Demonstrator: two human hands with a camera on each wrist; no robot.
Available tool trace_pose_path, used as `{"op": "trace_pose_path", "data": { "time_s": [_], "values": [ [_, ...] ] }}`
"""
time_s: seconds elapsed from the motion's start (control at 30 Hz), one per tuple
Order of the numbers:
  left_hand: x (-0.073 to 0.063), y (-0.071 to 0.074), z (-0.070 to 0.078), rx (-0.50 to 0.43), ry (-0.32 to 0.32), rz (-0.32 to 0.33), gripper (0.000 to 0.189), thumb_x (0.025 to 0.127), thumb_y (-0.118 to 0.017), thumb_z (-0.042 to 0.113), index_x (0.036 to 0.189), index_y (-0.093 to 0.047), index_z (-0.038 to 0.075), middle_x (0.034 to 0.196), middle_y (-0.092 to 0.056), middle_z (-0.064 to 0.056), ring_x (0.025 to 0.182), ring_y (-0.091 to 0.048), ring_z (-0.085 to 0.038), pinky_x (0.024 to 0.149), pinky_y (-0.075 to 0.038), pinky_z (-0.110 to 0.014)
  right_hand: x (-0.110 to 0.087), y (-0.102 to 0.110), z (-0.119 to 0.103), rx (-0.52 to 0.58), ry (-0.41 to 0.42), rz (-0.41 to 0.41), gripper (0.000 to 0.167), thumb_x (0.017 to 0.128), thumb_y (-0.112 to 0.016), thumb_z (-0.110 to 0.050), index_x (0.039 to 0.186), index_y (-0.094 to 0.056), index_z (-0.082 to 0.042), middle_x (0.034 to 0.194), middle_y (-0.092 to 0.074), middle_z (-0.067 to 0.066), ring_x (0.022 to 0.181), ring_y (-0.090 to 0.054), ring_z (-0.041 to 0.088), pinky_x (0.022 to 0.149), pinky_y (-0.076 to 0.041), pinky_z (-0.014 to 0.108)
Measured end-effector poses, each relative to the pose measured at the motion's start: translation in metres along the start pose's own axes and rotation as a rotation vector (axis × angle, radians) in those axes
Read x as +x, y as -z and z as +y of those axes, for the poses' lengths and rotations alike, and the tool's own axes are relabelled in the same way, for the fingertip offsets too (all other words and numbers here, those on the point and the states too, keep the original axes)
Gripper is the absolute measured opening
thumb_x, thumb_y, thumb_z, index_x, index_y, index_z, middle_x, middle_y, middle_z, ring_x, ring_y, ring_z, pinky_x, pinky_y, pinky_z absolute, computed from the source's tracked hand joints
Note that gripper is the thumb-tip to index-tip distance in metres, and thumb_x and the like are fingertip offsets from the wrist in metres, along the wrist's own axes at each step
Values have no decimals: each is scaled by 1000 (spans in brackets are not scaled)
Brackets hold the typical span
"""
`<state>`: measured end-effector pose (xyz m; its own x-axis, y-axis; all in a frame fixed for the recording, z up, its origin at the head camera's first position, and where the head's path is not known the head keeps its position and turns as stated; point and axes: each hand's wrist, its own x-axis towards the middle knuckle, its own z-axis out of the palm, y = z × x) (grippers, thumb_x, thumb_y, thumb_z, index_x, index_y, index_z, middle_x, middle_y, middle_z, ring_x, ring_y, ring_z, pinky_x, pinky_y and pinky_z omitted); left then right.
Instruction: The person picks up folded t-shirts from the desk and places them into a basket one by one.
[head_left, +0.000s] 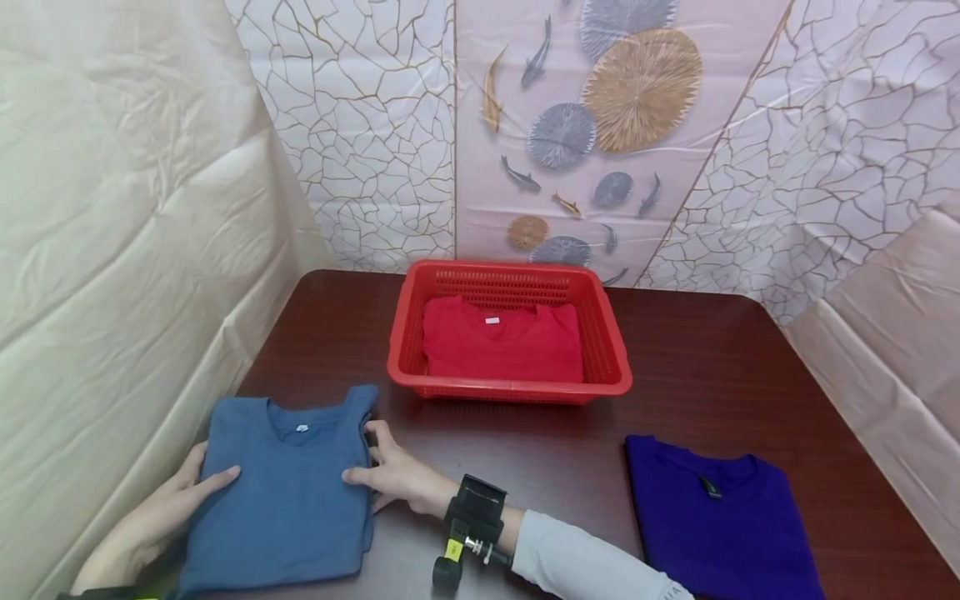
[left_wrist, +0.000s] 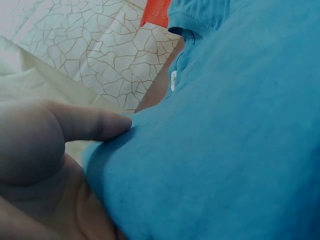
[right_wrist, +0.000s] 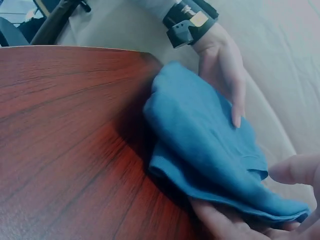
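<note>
A folded blue T-shirt (head_left: 281, 500) lies at the left of the table, its neckline with a small white label facing the far side. At its left edge my left hand (head_left: 153, 515) grips the cloth, thumb on top and fingers down the side. The left wrist view shows that thumb (left_wrist: 95, 124) pressing the fabric. From the right my right hand (head_left: 401, 477) grips the opposite edge. In the right wrist view, its fingers (right_wrist: 220, 220) reach under the shirt's layers (right_wrist: 200, 135), which bulge up from the wood; the fingertips are partly hidden.
A red plastic basket (head_left: 510, 389) stands at the back centre, holding a folded red T-shirt (head_left: 502, 346). A folded dark blue T-shirt (head_left: 723, 521) lies at the front right of the brown table (head_left: 690, 358). A cream cloth wall (head_left: 127, 250) borders the left side.
</note>
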<state>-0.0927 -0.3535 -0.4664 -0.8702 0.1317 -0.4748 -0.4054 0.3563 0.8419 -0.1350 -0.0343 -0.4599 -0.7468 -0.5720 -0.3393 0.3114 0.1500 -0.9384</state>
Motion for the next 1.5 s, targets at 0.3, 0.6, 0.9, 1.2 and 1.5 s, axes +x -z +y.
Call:
{"op": "trace_pose_path", "data": {
  "time_s": [0.3, 0.6, 0.9, 1.2, 1.5],
  "values": [
    [-1, 0, -5, -133, 12, -37, 87, 109, -44, 30, 155, 28, 10, 161, 19, -32, 147, 9, -54, 115, -17, -68, 3, 2, -2, 16, 54, -2, 66, 91, -67, 5, 143, -33, -20, 111, -64, 8, 85, -68, 21, 56, -59, 40],
    [-5, 5, 7, -258, -45, -24, 85, 111, -40, 32, 155, 31, 18, 164, 18, -24, 149, -6, -43, 85, -47, -21, -8, 16, -41, 62, 75, -13, 69, 92, -67, 2, 147, -32, -20, 114, -65, 9, 90, -69, 19, 69, -61, 42],
    [-12, 8, 61, -254, -13, -42, 94, 109, -44, 41, 146, 41, 28, 159, 39, -5, 148, 21, -41, 117, -25, -57, -26, 41, -77, 120, 116, -6, 71, 93, -66, -2, 151, -30, -21, 123, -61, 12, 103, -66, 23, 80, -60, 47],
    [12, -17, 126, -261, -145, -58, 94, 106, -51, 43, 155, 29, 31, 167, 21, -9, 152, -17, -35, 100, -50, -34, -42, 91, -104, 128, 146, 58, 74, 95, -65, -6, 154, -24, -23, 132, -57, 19, 112, -64, 28, 91, -56, 52],
    [62, -59, 183, -320, -192, -98, 86, 105, -54, 38, 162, 10, 31, 169, -6, -10, 149, -20, -33, 117, -26, -57, -64, 147, -120, 97, 152, 217, 70, 98, -62, -6, 155, -25, -22, 135, -54, 20, 119, -60, 32, 97, -53, 52]
  ]
}}
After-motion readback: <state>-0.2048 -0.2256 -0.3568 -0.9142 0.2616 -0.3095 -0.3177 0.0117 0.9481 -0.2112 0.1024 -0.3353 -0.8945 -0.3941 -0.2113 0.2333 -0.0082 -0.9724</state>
